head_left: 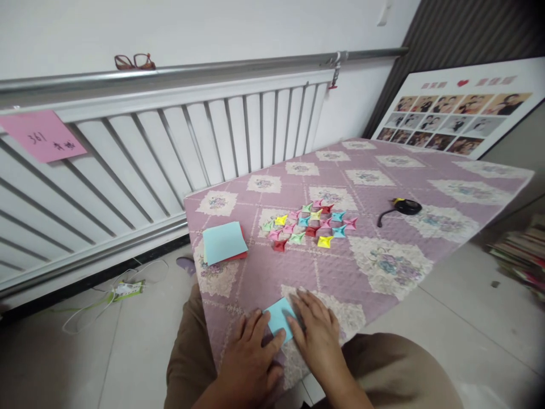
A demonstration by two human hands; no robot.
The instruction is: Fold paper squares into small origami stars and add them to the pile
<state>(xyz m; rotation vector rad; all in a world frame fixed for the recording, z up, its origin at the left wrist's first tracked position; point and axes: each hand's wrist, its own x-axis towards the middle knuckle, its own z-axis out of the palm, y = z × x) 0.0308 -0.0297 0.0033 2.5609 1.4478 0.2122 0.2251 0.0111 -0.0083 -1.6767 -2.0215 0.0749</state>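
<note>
A light blue sheet of paper [281, 317], smaller than the sheets in the stack, lies on the tablecloth near the table's front corner. My left hand [251, 349] rests at its left edge, fingers stretched out and thumb on the paper. On the right side, my right hand [315, 325] lies flat with fingers extended, its thumb touching the paper. Beyond the hands sits a group of several small folded paper pieces [312, 232] in red, pink, yellow, green and blue. To the left is a stack of square paper [225, 243], light blue on top with red showing below.
A purple floral tablecloth [293, 272] covers the table. A black object with a short cord or strap [407, 207] lies at the right. Behind stands a white radiator [221, 136] with glasses [134, 61] on the pipe above. A photo board [457, 113] leans at the back right.
</note>
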